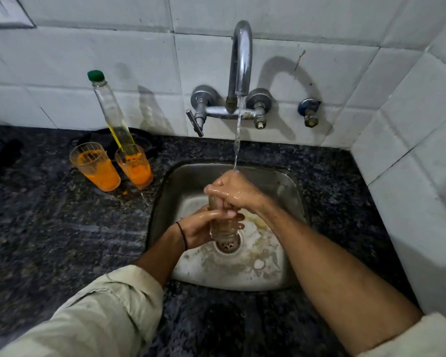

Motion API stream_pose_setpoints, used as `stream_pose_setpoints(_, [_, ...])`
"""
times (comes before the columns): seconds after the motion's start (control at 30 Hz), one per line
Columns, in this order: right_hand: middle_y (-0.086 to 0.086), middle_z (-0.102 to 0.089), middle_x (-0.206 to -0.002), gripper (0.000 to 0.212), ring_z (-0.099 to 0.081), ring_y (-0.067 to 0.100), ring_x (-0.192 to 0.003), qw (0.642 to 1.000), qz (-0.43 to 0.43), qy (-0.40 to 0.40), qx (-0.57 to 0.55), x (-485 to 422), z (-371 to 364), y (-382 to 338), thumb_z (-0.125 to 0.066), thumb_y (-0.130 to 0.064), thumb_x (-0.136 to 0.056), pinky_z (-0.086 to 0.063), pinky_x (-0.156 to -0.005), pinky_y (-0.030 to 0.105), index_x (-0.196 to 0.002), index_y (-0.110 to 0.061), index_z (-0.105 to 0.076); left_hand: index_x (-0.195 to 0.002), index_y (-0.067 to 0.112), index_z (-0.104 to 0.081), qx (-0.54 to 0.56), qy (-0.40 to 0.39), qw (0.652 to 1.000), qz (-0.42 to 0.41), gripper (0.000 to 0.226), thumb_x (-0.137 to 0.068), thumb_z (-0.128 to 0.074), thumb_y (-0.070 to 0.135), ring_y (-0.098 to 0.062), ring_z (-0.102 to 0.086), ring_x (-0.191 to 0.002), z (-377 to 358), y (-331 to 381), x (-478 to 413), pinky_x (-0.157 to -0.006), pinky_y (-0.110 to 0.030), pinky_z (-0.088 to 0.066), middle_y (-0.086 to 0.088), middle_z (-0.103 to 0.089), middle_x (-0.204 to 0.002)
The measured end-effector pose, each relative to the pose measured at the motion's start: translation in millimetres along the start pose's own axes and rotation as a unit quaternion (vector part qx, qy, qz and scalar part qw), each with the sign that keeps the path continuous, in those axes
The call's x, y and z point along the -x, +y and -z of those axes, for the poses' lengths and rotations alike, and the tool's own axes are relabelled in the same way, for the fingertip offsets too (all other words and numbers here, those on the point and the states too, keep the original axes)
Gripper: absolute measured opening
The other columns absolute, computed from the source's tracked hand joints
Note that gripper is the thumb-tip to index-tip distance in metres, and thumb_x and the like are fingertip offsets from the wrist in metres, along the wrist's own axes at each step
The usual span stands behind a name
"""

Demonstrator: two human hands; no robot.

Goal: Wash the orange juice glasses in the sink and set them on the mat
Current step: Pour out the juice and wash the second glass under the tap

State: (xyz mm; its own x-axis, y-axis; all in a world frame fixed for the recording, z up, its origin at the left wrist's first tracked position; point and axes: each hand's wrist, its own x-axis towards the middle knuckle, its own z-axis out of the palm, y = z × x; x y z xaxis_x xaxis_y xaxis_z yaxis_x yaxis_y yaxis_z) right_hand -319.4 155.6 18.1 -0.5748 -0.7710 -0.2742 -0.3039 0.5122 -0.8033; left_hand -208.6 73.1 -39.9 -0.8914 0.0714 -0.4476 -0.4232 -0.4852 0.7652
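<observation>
just clear glass, steel sink

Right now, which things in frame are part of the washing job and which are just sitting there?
Job: held glass, gripped by left hand and right hand; two juice-coated glasses on the counter; sink; running tap.
Lying about: green-capped bottle; blue wall valve; wall socket.

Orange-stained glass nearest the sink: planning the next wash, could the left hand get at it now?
Probably, once freed: the orange-stained glass stands unobstructed on the counter left of the sink, on that side. For now the left hand grips the glass being rinsed.
</observation>
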Motion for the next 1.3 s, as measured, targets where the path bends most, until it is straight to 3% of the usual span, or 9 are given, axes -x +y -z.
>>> stream_pose_setpoints(0.13, [0.003, -0.069, -0.058, 0.038, -0.064, 0.01, -0.053, 0.995, 0.008, 0.046, 0.087, 0.7, 16.6, -18.8, -0.06, -0.033, -0.091, -0.055, -0.065, 0.029, -0.06, -0.014, -0.069, -0.094, 0.007, -0.069, -0.086, 0.127, 0.98, -0.129, 0.038, -0.059, -0.081, 0.017, -0.023, -0.069, -0.086, -17.8, 14.6, -18.7, -0.083, -0.041, -0.056, -0.01, -0.071, -0.088])
stream_pose_setpoints(0.3, [0.007, -0.064, -0.09, 0.038, -0.063, 0.027, -0.084, 0.948, -0.038, 0.145, 0.28, 1.7, 12.5, -34.7, -0.048, -0.048, -0.101, -0.045, -0.069, 0.033, -0.09, -0.014, -0.061, -0.102, 0.009, -0.063, -0.288, 0.415, 0.836, -0.214, 0.021, -0.086, -0.066, 0.022, -0.017, -0.065, -0.08, -52.9, 20.4, -44.0, -0.06, -0.024, -0.045, 0.0, -0.067, -0.083])
stream_pose_setpoints(0.43, [0.0, -0.062, -0.069, 0.041, -0.064, 0.021, -0.072, 0.96, 0.023, 0.005, 0.28, 3.3, 49.3, -38.0, -0.052, -0.044, -0.099, -0.046, -0.065, 0.036, -0.069, -0.017, -0.061, -0.098, 0.01, -0.064, -0.221, 0.228, 0.92, -0.231, 0.024, -0.078, -0.078, 0.006, -0.004, -0.069, -0.078, -44.1, 34.0, -34.8, -0.071, -0.023, -0.056, -0.005, -0.07, -0.085])
stream_pose_setpoints(0.57, [-0.005, -0.062, -0.063, 0.038, -0.053, 0.005, -0.056, 0.975, 0.049, -0.117, 0.183, 14.5, 73.5, -39.6, -0.054, -0.042, -0.1, -0.044, -0.06, 0.024, -0.073, -0.02, -0.07, -0.121, -0.004, -0.056, -0.106, -0.052, 0.981, -0.151, 0.037, -0.085, -0.065, -0.001, -0.026, -0.066, -0.093, -21.4, 52.5, -16.9, -0.08, -0.038, -0.058, -0.018, -0.063, -0.103])
stream_pose_setpoints(0.7, [-0.002, -0.055, -0.058, 0.045, -0.049, 0.009, -0.051, 0.985, 0.018, 0.023, 0.17, 6.2, 54.0, -44.8, -0.053, -0.043, -0.099, -0.041, -0.055, 0.027, -0.062, -0.018, -0.06, -0.091, 0.006, -0.065, -0.178, 0.173, 0.948, -0.201, 0.013, -0.081, -0.07, -0.002, -0.025, -0.061, -0.07, -43.5, 55.8, -19.8, -0.055, -0.03, -0.054, -0.014, -0.064, -0.079])
stream_pose_setpoints(0.83, [0.002, -0.058, -0.072, 0.043, -0.062, 0.024, -0.074, 0.957, -0.04, 0.145, 0.249, -2.8, 32.4, -43.4, -0.051, -0.05, -0.098, -0.052, -0.072, 0.038, -0.073, -0.016, -0.055, -0.079, 0.015, -0.061, -0.29, 0.329, 0.869, -0.228, 0.035, -0.062, -0.073, 0.043, -0.017, -0.062, -0.054, -56.7, 43.4, -34.2, -0.045, -0.026, -0.045, -0.002, -0.066, -0.063])
stream_pose_setpoints(1.03, [0.003, -0.066, -0.062, 0.038, -0.061, 0.014, -0.058, 0.968, 0.06, -0.028, 0.24, 14.3, 60.2, -48.1, -0.057, -0.04, -0.094, -0.049, -0.056, 0.03, -0.063, -0.019, -0.065, -0.104, -0.005, -0.065, -0.199, 0.051, 0.956, -0.211, 0.024, -0.08, -0.07, -0.005, -0.025, -0.066, -0.093, -24.8, 58.4, -15.6, -0.089, -0.04, -0.054, -0.017, -0.07, -0.096])
stream_pose_setpoints(1.13, [0.002, -0.058, -0.056, 0.04, -0.051, 0.011, -0.051, 0.976, 0.071, -0.028, 0.203, 18.7, 58.0, -50.7, -0.058, -0.036, -0.094, -0.043, -0.054, 0.029, -0.059, -0.016, -0.061, -0.092, 0.001, -0.069, -0.221, 0.022, 0.952, -0.212, 0.013, -0.079, -0.07, -0.001, -0.018, -0.067, -0.086, -26.5, 66.8, -9.8, -0.079, -0.032, -0.055, -0.013, -0.068, -0.088])
stream_pose_setpoints(1.3, [0.002, -0.056, -0.072, 0.045, -0.054, 0.02, -0.067, 0.962, -0.033, 0.154, 0.223, 7.0, 35.0, -56.6, -0.046, -0.045, -0.1, -0.045, -0.07, 0.036, -0.074, -0.011, -0.058, -0.083, 0.02, -0.053, -0.448, 0.36, 0.779, -0.25, 0.017, -0.085, -0.07, 0.021, -0.001, -0.057, -0.065, -54.6, 63.2, -31.9, -0.054, -0.009, -0.04, 0.013, -0.053, -0.069])
